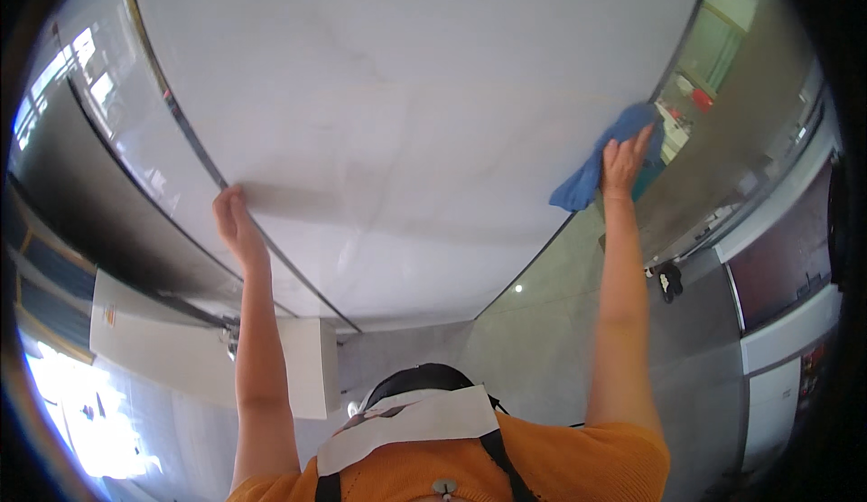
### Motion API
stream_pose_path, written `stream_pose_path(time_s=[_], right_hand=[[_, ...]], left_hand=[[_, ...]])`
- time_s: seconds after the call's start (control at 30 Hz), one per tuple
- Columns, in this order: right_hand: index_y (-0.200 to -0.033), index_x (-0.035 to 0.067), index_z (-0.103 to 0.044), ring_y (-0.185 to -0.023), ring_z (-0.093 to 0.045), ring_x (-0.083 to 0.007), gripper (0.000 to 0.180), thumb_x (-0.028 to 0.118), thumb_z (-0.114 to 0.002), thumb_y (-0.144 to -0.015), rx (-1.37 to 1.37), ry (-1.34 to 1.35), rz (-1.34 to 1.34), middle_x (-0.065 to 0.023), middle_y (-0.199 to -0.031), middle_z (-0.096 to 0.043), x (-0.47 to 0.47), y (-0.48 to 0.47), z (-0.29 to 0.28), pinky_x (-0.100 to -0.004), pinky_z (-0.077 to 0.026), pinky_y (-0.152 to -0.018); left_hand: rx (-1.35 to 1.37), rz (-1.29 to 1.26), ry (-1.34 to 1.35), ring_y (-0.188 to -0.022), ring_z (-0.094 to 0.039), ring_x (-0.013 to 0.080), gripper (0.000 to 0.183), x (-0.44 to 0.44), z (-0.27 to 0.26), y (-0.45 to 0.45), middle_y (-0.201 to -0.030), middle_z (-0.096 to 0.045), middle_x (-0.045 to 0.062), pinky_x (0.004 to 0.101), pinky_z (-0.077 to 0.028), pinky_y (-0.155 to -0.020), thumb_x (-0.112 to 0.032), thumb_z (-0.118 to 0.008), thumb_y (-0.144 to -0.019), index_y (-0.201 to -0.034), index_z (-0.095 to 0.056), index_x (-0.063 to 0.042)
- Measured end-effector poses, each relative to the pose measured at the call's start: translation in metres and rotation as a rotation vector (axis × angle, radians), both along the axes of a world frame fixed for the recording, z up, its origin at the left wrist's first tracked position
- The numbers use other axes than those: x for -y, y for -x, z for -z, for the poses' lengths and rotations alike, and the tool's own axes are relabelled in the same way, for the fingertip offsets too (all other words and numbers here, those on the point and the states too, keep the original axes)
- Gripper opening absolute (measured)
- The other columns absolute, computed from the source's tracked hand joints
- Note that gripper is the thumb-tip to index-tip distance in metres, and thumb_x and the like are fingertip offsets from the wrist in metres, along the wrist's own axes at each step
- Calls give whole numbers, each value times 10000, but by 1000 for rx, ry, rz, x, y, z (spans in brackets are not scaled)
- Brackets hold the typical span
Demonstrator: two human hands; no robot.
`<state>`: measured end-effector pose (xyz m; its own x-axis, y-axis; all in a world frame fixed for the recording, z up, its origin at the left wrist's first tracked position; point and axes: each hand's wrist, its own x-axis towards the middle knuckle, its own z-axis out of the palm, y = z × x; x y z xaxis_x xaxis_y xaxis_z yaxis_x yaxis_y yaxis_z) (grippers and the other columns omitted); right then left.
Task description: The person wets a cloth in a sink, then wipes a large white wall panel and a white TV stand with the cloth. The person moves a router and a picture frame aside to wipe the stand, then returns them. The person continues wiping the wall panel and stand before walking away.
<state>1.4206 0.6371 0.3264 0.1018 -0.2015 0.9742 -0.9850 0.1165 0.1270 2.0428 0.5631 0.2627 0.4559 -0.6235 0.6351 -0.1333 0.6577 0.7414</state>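
A large white glossy wall panel (406, 129) with faint grey veining rises before me, bordered by dark trim on both sides. My right hand (623, 167) lies over a blue cloth (579, 180), pressing it against the panel's right edge. The cloth's lower corner hangs loose to the left of my wrist. On the left side, the curled fingers of my left hand (235, 221) touch the dark trim strip (193, 140). Whether they grip the strip is hard to make out.
A white cabinet (169, 346) stands at lower left beside a bright opening. Right of the panel is a reflective surface (548, 285). Dark shoes (669, 281) sit on the grey floor (698, 353), near a dark red door (779, 245). A black cap brim (420, 380) shows below.
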Motion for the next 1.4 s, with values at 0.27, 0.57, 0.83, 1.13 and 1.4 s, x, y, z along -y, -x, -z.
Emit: stream_pose_path(time_s=[0.27, 0.57, 0.83, 1.13, 1.4], right_hand=[[-1330, -6, -448, -1291, -323, -495, 502, 294, -449, -928, 17, 61, -259, -301, -1523, -182, 12, -135, -3, -568, -241, -1037], [-1262, 86, -535, -1220, -406, -447, 490, 373, -525, -866, 25, -106, -21, -243, -1543, -202, 48, -322, 20, -558, -350, -897], [-1188, 86, -600, -1220, -467, -399, 383, 219, -583, -828, -119, -334, -329, -156, -1543, -270, 71, -463, 6, -599, -402, -911], [-1355, 322, -471, -1285, -463, -249, 505, 433, -587, -877, -278, -614, -218, -39, -1568, -240, 80, -612, 90, -637, -319, -953], [-1287, 243, -567, -1213, -494, -224, 429, 165, -569, -865, -405, -464, -832, 5, -1478, -405, 122, -727, 242, -395, -341, -998]], left_hand=[[-27, 170, -87, -884, -504, 96, 118, -6, -15, -22, -927, -564, -4, 251, -412, -821, -123, -525, -966, -1010, -599, -42], [216, 304, -285, -931, -570, 134, 176, -20, -16, -58, -999, -642, 37, 292, -462, -858, -133, -539, -954, -1060, -635, -30], [346, -26, -508, -900, -618, 321, 169, -68, 39, -167, -961, -648, 154, 381, -487, -775, -160, -553, -907, -971, -656, -42], [206, -86, -754, -822, -669, 254, 169, -126, 242, -247, -861, -675, 136, 330, -509, -731, -156, -568, -901, -959, -666, -31], [19, -174, -806, -793, -655, 182, 115, -174, 360, -227, -849, -665, 105, 293, -511, -720, -76, -560, -913, -968, -640, -15]])
